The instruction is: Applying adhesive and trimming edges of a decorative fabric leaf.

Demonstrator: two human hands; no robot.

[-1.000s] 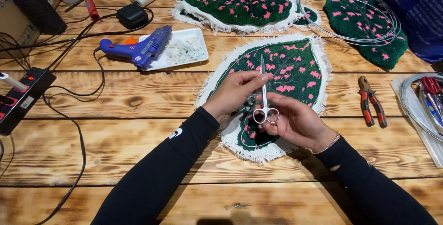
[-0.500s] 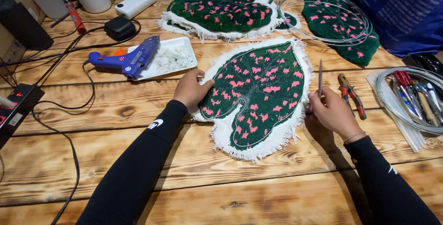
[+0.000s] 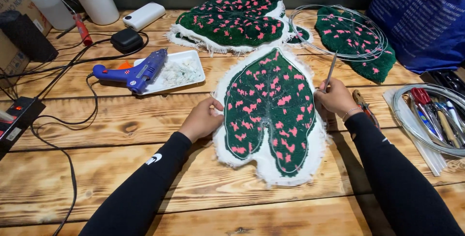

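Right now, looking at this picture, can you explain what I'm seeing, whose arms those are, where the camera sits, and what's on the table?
There is no machine here. The camera sits on a person's head and looks down, so the two black-sleeved arms are that person's own. The left hand grips the left edge of a leaf-shaped rug, green with pink spots and a white fringe, lying flat on the wooden table. The right hand rests at the rug's right edge and holds scissors pointing up. Behind lie more leaf rugs and a wire coil. To the left, a blue glue gun lies on a white tray; a power strip sits at the left edge. On the right are pliers and other tools.
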